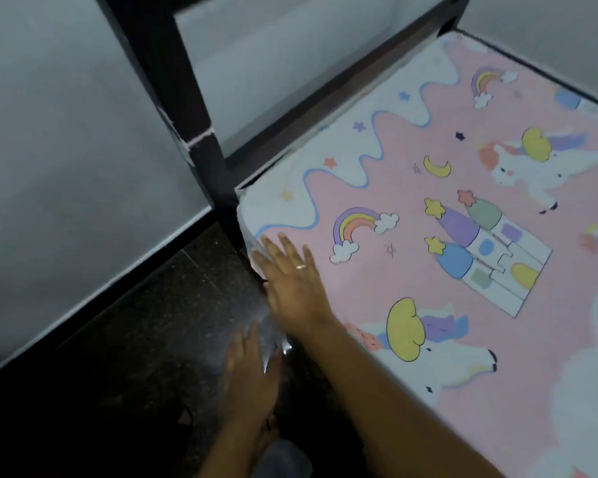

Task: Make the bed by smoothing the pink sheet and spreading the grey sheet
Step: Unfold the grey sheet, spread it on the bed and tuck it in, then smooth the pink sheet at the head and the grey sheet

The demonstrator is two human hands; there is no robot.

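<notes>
Pink and printed with unicorns, rainbows and a castle, the pink sheet (411, 160) lies flat over the bed across the right of the frame. Its white wavy border reaches the corner at centre left, beside the dark bed frame (201, 108). The right hand (292, 281) presses flat on the sheet just inside that corner, fingers straight and spread, with a ring (301, 267) on one finger. The left hand (252, 367) is lower, at bottom centre against the bed's dark side. It is blurred, but its fingers look straight and point upward, gripping nothing. Dark floor (135, 322) fills the lower left.
</notes>
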